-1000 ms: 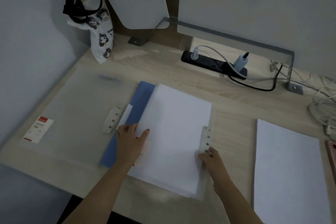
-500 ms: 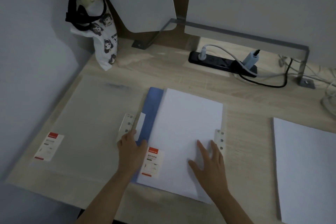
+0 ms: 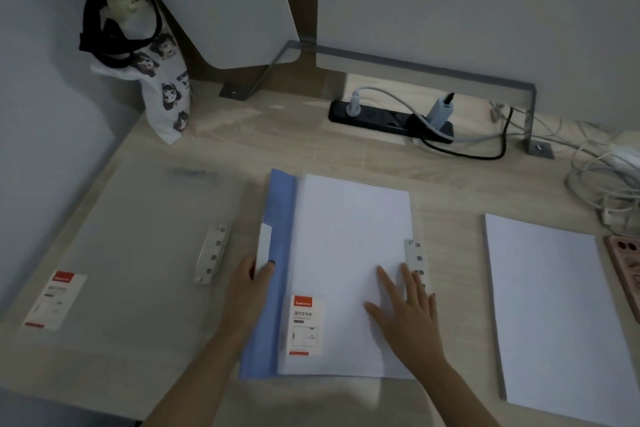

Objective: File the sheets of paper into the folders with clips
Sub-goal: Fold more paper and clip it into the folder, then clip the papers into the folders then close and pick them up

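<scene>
Presses the right hand [image 3: 407,308], fingers spread flat, on the white sheets [image 3: 346,236] in the blue-spined folder [image 3: 278,218] on the worktop [image 3: 277,135], beside its clip strip [image 3: 415,255], and pinches the spine edge with the left hand [image 3: 249,284], thumb on top, between a clear folder [image 3: 138,236] and a loose paper stack [image 3: 547,305]

Matt wood-grain desk [image 3: 294,149], translucent plastic folder [image 3: 138,236]

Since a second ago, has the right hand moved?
Yes. The right hand slid left from the lower end of the white clip strip and now lies flat on the paper.
</scene>
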Demonstrator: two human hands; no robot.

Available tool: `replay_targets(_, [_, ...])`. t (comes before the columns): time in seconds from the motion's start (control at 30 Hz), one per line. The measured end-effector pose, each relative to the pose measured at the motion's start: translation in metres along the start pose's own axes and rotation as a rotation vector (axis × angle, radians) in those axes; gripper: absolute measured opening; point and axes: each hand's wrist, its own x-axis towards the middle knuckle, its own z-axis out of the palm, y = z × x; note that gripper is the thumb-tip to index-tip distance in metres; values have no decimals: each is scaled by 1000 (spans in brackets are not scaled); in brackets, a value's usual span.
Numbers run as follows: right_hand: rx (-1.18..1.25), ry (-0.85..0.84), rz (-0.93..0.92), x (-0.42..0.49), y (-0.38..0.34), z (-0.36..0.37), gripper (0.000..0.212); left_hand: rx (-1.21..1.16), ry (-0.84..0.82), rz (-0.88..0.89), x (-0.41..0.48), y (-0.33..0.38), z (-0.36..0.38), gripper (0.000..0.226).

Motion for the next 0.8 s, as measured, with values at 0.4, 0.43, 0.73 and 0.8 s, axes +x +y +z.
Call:
replay_targets(0.4, [-61, -55, -55, 3, 14, -11, 108, 187, 415, 411, -54, 97, -57, 11])
replay_targets(0.43, [-62, -76, -61, 3, 14, -13, 107, 187, 422, 424, -59, 103, -60, 11])
replay_targets(0.73, [563, -40, 31, 0, 18, -49, 51, -29, 271, 466, -77, 137, -44, 15])
replay_targets(0.8, [847, -27, 158, -3, 22, -66, 32, -75, 162, 366, -64, 122, -20, 10])
